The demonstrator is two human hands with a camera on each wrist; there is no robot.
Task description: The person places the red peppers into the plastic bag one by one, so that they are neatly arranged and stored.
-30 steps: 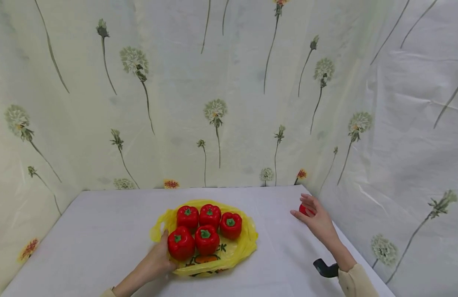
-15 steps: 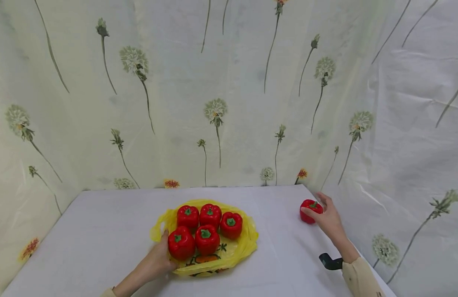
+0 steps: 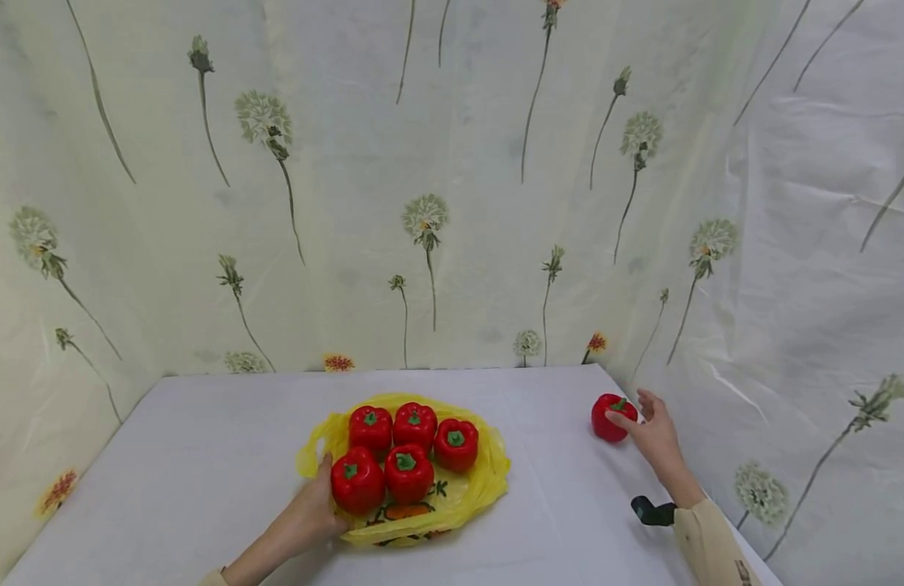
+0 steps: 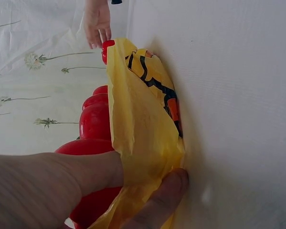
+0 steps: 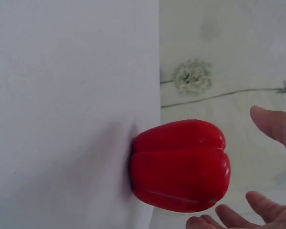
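Note:
In the head view my left hand (image 3: 316,509) grips the near left edge of a thin yellow plastic bag (image 3: 488,476). The left wrist view shows the bag's wall (image 4: 143,129) between thumb and finger. Several glossy red bell peppers with green stems sit grouped on the opened bag, among them a front-left pepper (image 3: 358,480) and a right-hand pepper (image 3: 456,445). At the far right a lone bell pepper (image 3: 613,419) stands on the table. My right hand (image 3: 657,435) is just right of it, fingers spread and apart from the pepper (image 5: 181,167) in the right wrist view.
A white cloth covers the table (image 3: 547,521). Behind it and along the sides hangs a pale curtain (image 3: 473,268) with a dandelion print. A dark curved piece (image 3: 651,511) sticks out from the right wrist beside the beige sleeve (image 3: 708,545).
The right hand has drawn off the lone bell pepper towards the right, uncovering it. My left hand, the bag and the peppers on it stay put.

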